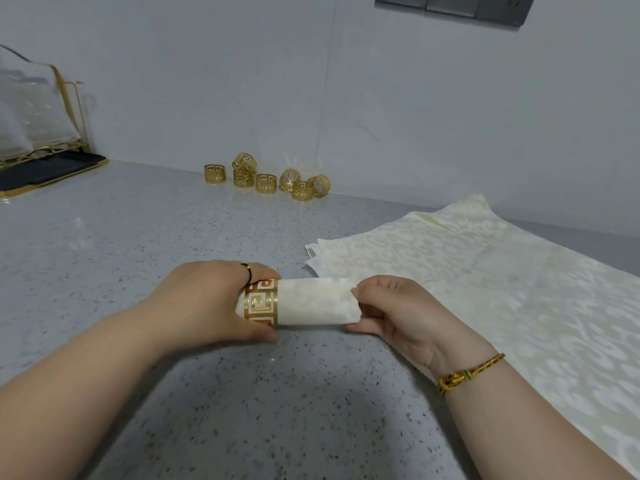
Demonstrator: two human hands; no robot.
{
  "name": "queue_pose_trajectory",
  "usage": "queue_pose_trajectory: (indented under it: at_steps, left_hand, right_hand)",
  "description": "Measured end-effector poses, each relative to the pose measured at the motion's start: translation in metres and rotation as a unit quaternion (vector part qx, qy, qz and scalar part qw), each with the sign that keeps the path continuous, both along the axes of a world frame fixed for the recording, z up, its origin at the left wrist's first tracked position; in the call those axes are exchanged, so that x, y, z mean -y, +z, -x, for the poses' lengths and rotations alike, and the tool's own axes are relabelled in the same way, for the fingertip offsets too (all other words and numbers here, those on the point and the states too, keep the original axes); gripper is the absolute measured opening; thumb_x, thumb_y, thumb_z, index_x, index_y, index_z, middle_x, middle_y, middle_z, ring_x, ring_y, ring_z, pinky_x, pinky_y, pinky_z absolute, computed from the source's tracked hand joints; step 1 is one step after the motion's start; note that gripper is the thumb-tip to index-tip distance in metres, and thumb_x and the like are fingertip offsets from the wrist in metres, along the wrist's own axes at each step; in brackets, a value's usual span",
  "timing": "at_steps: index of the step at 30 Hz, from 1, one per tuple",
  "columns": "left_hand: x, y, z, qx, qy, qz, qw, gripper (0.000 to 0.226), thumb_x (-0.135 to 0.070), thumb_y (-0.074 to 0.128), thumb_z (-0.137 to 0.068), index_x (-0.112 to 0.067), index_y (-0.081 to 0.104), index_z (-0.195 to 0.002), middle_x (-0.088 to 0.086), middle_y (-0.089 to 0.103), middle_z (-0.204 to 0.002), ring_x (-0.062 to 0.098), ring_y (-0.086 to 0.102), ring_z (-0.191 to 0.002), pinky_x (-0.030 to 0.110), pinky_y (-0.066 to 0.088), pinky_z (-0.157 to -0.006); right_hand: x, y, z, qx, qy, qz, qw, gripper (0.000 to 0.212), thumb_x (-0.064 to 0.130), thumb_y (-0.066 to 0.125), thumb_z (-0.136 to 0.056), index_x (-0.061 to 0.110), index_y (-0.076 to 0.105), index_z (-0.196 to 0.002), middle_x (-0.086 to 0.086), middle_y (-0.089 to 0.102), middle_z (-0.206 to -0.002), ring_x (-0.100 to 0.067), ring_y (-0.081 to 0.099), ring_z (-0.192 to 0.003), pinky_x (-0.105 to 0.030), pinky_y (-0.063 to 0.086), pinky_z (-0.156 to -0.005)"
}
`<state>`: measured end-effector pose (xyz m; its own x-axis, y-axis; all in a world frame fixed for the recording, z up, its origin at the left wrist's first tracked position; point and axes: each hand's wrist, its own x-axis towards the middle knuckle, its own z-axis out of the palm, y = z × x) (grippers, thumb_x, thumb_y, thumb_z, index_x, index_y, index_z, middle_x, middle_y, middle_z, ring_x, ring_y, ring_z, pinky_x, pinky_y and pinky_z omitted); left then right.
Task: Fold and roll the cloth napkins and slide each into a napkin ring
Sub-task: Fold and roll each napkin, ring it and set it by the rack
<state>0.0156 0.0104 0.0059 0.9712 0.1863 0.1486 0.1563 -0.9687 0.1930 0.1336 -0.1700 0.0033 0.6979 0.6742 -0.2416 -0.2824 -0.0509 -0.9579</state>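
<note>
A rolled cream napkin (311,301) lies sideways just above the grey speckled counter (104,254). A gold cut-out napkin ring (261,302) sits around the roll's left end. My left hand (207,299) grips that ring, thumb below and fingers above. My right hand (391,310) pinches the roll's right end, where the cloth folds over. A short bit of cloth sticks out left of the ring, partly hidden by my left fingers. A stack of flat cream patterned napkins (485,278) lies spread at the right.
Several loose gold napkin rings (266,178) stand grouped at the back against the pale wall. A gold wire rack with clear glassware (34,119) sits on a dark tray (48,169) at the far left. A grey socket panel (453,5) hangs top right.
</note>
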Motion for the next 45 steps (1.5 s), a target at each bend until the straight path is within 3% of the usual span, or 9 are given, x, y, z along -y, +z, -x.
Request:
queue_pose_trajectory:
  at_steps: [10,14,18,21,26,31,37,41,45]
  left_hand:
    - [0.009,-0.005,-0.007,-0.013,-0.02,-0.009,1.0,0.072,-0.071,0.058,-0.064,-0.052,0.033,-0.129,-0.024,0.053,-0.122,-0.001,0.05,-0.106,0.007,0.032,-0.07]
    - [0.007,-0.006,-0.006,-0.027,-0.013,-0.013,0.999,0.087,-0.065,0.063,-0.065,-0.048,0.02,-0.138,-0.026,0.04,-0.135,-0.001,0.044,-0.118,0.013,0.031,-0.083]
    - [0.006,-0.007,-0.006,-0.029,-0.022,-0.015,0.999,0.083,-0.065,0.063,-0.066,-0.047,0.023,-0.137,-0.025,0.045,-0.131,0.0,0.045,-0.114,0.014,0.029,-0.077]
    - [0.006,-0.008,-0.007,-0.029,-0.012,-0.028,0.999,0.081,-0.063,0.062,-0.068,-0.046,0.023,-0.138,-0.023,0.044,-0.133,0.002,0.045,-0.117,0.016,0.031,-0.079]
    - [0.0,-0.008,-0.006,-0.034,-0.006,-0.014,0.999,0.077,-0.06,0.066,-0.068,-0.048,0.029,-0.134,-0.024,0.049,-0.127,0.001,0.048,-0.11,0.016,0.033,-0.078]
    - [-0.018,-0.008,0.012,-0.037,0.027,0.046,0.998,0.085,-0.051,0.073,-0.066,-0.04,0.028,-0.138,-0.021,0.045,-0.131,0.0,0.045,-0.107,0.015,0.033,-0.083]
    - [-0.018,-0.014,0.046,0.005,0.053,0.048,0.997,0.059,-0.056,0.061,-0.073,-0.038,0.044,-0.127,-0.016,0.054,-0.122,0.004,0.051,-0.105,0.018,0.039,-0.084]
    - [-0.017,-0.018,0.058,0.034,0.051,-0.014,0.998,0.068,-0.069,0.033,-0.058,-0.041,0.049,-0.118,-0.016,0.059,-0.113,0.006,0.054,-0.101,0.02,0.04,-0.076]
    - [-0.021,-0.022,0.078,0.067,0.068,-0.031,0.995,0.089,-0.071,0.012,-0.044,-0.043,0.047,-0.121,-0.018,0.057,-0.115,0.005,0.054,-0.104,0.019,0.038,-0.074]
  right_hand:
    - [-0.002,-0.004,0.003,0.006,0.021,0.013,1.0,0.021,-0.003,0.051,-0.087,0.001,0.054,-0.067,-0.006,0.061,-0.055,-0.009,0.061,-0.048,-0.019,0.055,-0.05]
    - [-0.003,-0.005,0.004,0.143,-0.025,0.08,0.986,0.013,0.019,0.059,-0.086,0.009,0.053,-0.08,-0.008,0.058,-0.079,-0.014,0.055,-0.061,-0.018,0.05,-0.053]
    - [-0.004,-0.007,0.008,0.487,0.024,0.204,0.849,0.05,0.036,0.071,-0.075,0.027,0.046,-0.118,0.012,0.05,-0.109,-0.008,0.046,-0.099,-0.01,0.034,-0.078]
    - [-0.004,-0.014,0.009,0.613,0.099,0.247,0.744,0.065,0.038,0.07,-0.075,0.028,0.041,-0.132,0.011,0.046,-0.131,-0.01,0.035,-0.123,-0.017,0.021,-0.095]
    - [-0.005,-0.018,0.004,0.613,0.069,0.208,0.759,0.043,0.029,0.067,-0.079,0.026,0.053,-0.119,0.01,0.058,-0.117,-0.012,0.043,-0.113,-0.021,0.027,-0.092]
    - [-0.004,-0.019,0.004,0.597,0.089,0.231,0.763,0.056,0.04,0.067,-0.077,0.027,0.046,-0.127,0.01,0.051,-0.126,-0.013,0.038,-0.119,-0.023,0.025,-0.097]
    - [-0.018,-0.018,0.022,0.688,0.101,0.23,0.68,0.061,0.042,0.061,-0.07,0.017,0.053,-0.125,0.0,0.059,-0.123,-0.026,0.046,-0.12,-0.034,0.023,-0.102]
    - [-0.032,-0.014,0.037,0.759,0.08,0.252,0.595,0.043,0.041,0.061,-0.056,0.024,0.065,-0.096,0.011,0.069,-0.084,-0.016,0.065,-0.082,-0.033,0.048,-0.086]
    - [-0.046,-0.012,0.049,0.755,0.101,0.239,0.603,0.04,0.042,0.055,-0.06,0.025,0.063,-0.095,0.01,0.068,-0.083,-0.016,0.061,-0.086,-0.029,0.035,-0.089]
